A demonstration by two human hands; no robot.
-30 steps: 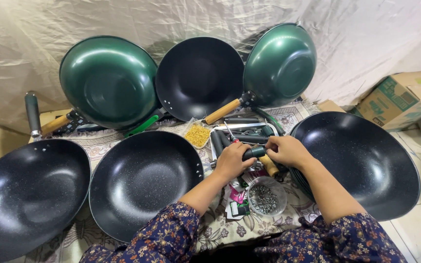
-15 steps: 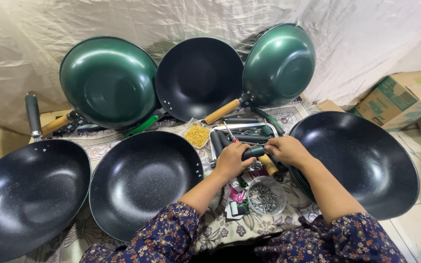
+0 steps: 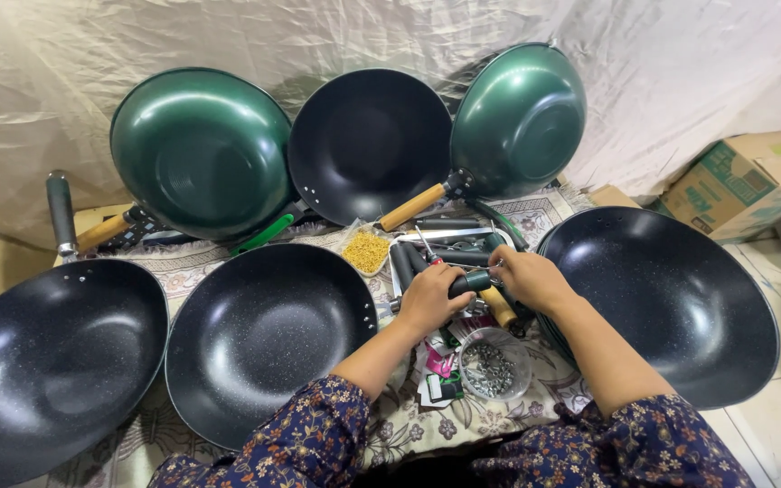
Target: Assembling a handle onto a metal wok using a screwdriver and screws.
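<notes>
We curl left hand point(image 3: 428, 298) and right hand point(image 3: 526, 276) fingers around dark handle point(image 3: 469, 282) | six woks point(image 3: 268, 339) on mat point(image 3: 409, 425)

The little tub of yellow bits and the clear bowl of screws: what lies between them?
In the head view, both hands, left hand and right hand, hold a dark handle between the yellow tub and the screw bowl.

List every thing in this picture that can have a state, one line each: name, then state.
Left hand: closed around the dark handle.
Right hand: gripping the handle's other end.
Dark handle: held level between both hands.
Left dark wok: lying open side up, empty.
Middle dark wok: lying open side up, empty.
Right dark wok: tilted, empty.
Green woks: propped against the backdrop.
Clear bowl: holding small dark screws.
Cardboard box: closed.
</notes>
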